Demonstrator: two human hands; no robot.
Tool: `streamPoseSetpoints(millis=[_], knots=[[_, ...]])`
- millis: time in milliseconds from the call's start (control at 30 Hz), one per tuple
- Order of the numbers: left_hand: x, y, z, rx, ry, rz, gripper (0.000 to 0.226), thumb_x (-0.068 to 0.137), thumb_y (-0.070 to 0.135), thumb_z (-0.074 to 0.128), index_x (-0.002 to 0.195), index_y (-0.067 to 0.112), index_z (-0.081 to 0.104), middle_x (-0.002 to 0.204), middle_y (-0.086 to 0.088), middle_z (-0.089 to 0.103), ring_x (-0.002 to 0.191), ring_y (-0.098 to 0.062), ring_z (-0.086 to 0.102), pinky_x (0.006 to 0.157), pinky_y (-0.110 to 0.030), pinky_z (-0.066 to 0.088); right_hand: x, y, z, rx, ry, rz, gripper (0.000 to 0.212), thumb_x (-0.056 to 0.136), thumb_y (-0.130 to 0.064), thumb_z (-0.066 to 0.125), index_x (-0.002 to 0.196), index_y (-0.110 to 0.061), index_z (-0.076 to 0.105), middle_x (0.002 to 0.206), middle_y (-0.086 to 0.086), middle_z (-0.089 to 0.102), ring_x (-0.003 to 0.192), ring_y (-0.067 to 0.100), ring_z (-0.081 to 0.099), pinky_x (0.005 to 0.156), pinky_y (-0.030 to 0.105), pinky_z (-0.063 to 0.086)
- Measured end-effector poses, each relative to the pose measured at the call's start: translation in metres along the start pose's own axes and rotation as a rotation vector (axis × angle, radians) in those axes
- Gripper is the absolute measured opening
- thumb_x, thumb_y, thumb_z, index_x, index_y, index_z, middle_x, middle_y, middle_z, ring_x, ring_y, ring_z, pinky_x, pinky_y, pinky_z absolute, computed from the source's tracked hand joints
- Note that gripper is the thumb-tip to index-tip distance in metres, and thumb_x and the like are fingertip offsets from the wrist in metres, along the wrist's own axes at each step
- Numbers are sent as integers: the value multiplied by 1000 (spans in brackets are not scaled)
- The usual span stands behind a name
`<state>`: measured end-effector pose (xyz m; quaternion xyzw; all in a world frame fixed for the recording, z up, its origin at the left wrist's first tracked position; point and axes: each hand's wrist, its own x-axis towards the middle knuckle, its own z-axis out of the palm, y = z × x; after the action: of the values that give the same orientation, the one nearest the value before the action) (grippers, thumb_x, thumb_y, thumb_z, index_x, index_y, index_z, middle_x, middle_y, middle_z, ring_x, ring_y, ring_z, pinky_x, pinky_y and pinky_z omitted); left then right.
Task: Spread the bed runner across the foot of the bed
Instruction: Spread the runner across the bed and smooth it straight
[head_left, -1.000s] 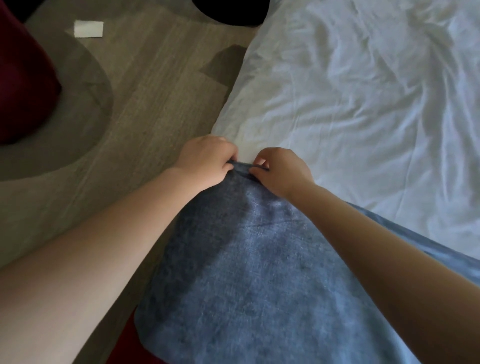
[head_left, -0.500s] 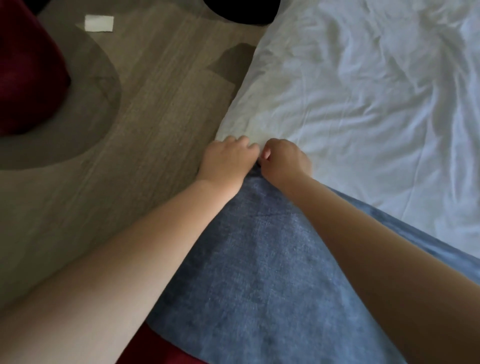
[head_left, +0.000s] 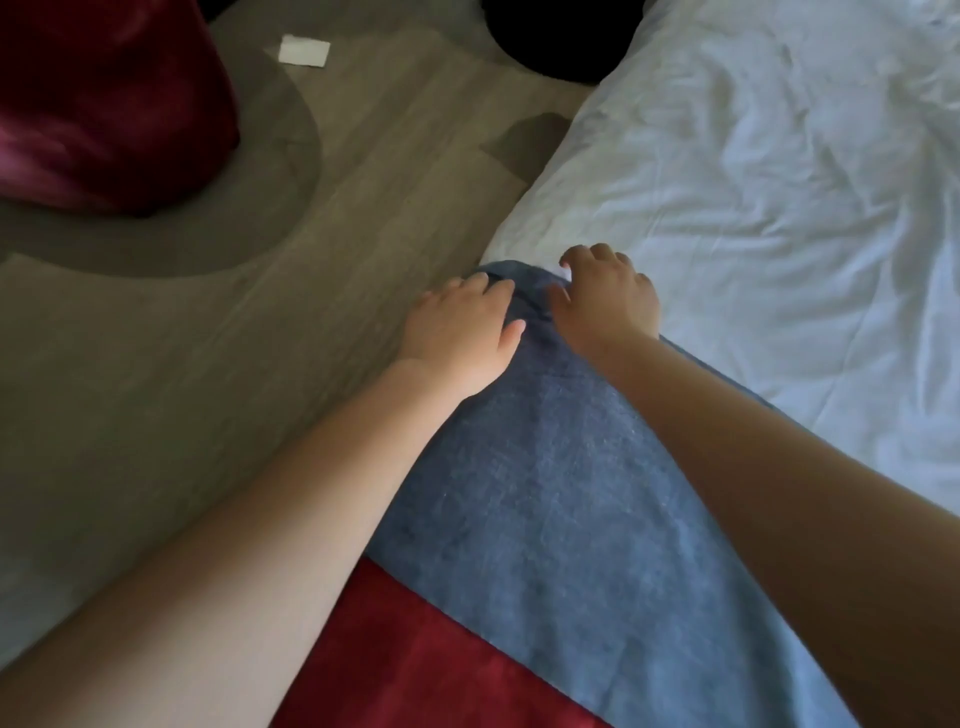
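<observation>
The blue bed runner (head_left: 561, 499) lies over the corner of the bed, its far end draped at the mattress edge. The bed (head_left: 753, 171) is covered by a wrinkled white sheet. My left hand (head_left: 460, 327) rests flat on the runner's left side near the corner, fingers spread and holding nothing. Just right of it, my right hand (head_left: 608, 296) presses on the runner's far edge where it meets the white sheet, fingers apart. Both forearms reach in from the bottom of the view.
Wood-look floor (head_left: 208, 389) runs along the bed's left side. A dark red rounded seat (head_left: 109, 104) stands at top left on a grey mat. A white paper scrap (head_left: 304, 51) lies on the floor. Red fabric (head_left: 415, 665) shows under the runner at the bottom.
Both hands let go of the pinched runner edge and opened flat onto it. The runner's end now lies farther over the bed corner.
</observation>
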<state>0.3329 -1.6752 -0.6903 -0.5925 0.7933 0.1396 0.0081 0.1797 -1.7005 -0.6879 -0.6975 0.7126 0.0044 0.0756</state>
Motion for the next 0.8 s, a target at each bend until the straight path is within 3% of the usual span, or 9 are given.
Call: streamPoseSetpoints(millis=[200,467,600,800], knots=[[-78,-12,-13,-64,168,-134,52,95,45,37,139,18,44,130,-5,56,115,-27,54,84,-39,44,-56,-21,-16,-39,4,-197,41,95,-41,44,124,-13,54,117,8,59,109,28,53,86,38,40],[-181,-42,23,-100,222,-361,55,87,45,33,117,9,62,96,-16,69,85,-38,64,70,-42,49,-123,-69,-5,-84,-63,-373,42,97,-44,40,124,-15,54,118,6,59,109,26,54,86,37,41],[-230,-42,41,-151,246,-484,40,90,35,52,117,7,62,101,-18,68,90,-39,63,71,-42,49,-164,-95,9,-84,-88,-426,41,95,-44,42,121,-16,56,116,3,60,109,25,55,88,36,41],[-310,-42,65,-228,228,-631,38,92,36,46,110,7,62,101,-19,66,91,-40,61,72,-43,47,-256,-126,28,-40,-178,-478,39,93,-43,45,122,-19,56,119,3,58,113,24,53,89,37,41]])
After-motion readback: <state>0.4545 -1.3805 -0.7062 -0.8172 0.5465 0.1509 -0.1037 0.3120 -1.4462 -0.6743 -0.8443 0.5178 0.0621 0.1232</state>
